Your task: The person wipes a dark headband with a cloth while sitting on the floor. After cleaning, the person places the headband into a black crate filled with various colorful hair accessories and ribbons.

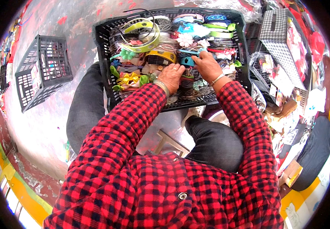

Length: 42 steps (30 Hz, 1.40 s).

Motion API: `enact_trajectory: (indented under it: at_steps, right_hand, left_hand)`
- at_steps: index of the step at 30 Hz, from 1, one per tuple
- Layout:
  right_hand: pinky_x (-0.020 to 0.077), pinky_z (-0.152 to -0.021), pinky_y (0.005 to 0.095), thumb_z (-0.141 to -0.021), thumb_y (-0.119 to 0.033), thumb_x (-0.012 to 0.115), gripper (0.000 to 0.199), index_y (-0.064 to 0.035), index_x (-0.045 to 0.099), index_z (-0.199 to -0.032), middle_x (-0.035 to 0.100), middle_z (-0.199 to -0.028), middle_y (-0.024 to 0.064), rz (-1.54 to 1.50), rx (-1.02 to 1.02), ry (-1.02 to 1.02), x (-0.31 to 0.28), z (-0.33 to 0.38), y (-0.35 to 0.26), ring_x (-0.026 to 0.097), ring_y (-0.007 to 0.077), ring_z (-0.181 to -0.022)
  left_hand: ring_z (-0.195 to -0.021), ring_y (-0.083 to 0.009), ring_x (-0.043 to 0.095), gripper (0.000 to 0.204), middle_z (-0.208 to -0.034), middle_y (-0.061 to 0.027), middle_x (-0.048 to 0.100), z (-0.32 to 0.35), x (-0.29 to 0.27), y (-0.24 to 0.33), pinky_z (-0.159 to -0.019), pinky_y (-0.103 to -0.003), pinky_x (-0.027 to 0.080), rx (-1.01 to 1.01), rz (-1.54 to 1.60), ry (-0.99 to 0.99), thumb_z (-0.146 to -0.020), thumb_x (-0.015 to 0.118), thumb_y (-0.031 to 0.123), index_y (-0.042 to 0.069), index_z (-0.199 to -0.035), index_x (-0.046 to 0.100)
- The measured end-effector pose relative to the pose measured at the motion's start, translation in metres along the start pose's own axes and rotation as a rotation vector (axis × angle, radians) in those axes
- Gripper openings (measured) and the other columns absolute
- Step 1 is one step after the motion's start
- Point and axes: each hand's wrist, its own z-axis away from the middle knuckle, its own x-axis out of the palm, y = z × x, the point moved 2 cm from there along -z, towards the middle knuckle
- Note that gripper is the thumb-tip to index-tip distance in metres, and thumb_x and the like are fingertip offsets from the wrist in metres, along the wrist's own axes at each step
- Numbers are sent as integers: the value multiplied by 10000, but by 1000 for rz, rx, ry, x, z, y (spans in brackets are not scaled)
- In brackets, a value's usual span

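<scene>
The black plastic crate [103, 42] in front of my knees is the biggest thing here, a stiff lattice-walled box heaped with hair accessories. It rests on the mottled pink and grey floor [58, 114]; an emptier black crate [43, 70] lies tilted well off to my left, and a houndstooth-patterned box [281, 42] sits among bagged goods on my right.

Inside the crate, the wide lime-green hoop headbands [144, 36] arch over the back left. They look like springy plastic, light, and best gripped mid-arc so the ends don't snag on their neighbours. Nearer me lie a yellow ribbon bow [128, 79], a white fabric flower [185, 40] and a glossy yellow clip [161, 56]: soft cloth beside hard, slick shells, all tangled together, so lifting one would likely drag others along.

My left hand [171, 75] rests knuckles-up on the pile, fingers curled down into it; I cannot tell whether it grips anything. My right hand [207, 65] lies just beside it, fingertips pinched narrow at a small teal piece [188, 61] near the middle of the crate. That looks light and rigid, and I judge it small enough to slip, so its edges are the place to hold it.
</scene>
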Motion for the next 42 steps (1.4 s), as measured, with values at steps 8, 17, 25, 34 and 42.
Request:
enact_trajectory:
  at_steps: [8,17,25,34,42]
  right_hand:
    - [449,-785,391,-730,-132,643,363,-105,577,-1086,503,-952,137,13,-23,69,3,2,-5,500,329,-938]
    - [460,-796,388,-711,-100,592,167,-55,603,-871,521,-961,135,140,-50,-97,32,-27,-19,498,325,-971]
    - [476,-799,386,-809,-141,530,182,-87,651,-933,627,-947,131,-237,160,288,-10,-1,30,585,313,-907]
    - [470,-855,382,-757,-19,499,399,-73,551,-1149,564,-1120,156,-255,157,121,24,43,31,566,324,-994]
    - [484,-677,438,-780,-61,491,392,-44,519,-1171,565,-879,167,-186,107,32,27,65,8,582,350,-797]
  left_hand:
    - [-1034,-327,487,324,-1079,-141,528,-1,-5,-1,-880,-416,410,-29,42,3,-708,529,42,45,-1029,486]
    - [-1122,-339,458,422,-1217,-168,489,4,10,-8,-945,-411,388,-7,65,24,-710,559,66,40,-1124,477]
    - [-1155,-358,448,508,-1300,-197,434,-1,14,-17,-981,-409,372,-50,142,42,-717,530,35,45,-1219,447]
    - [-1277,-337,330,602,-1359,-193,369,-24,0,11,-1062,-388,279,64,128,116,-719,478,-1,19,-1311,370]
    - [-1186,-349,401,527,-1234,-182,464,-44,1,17,-1015,-385,327,-58,237,-5,-702,474,-7,41,-1226,472]
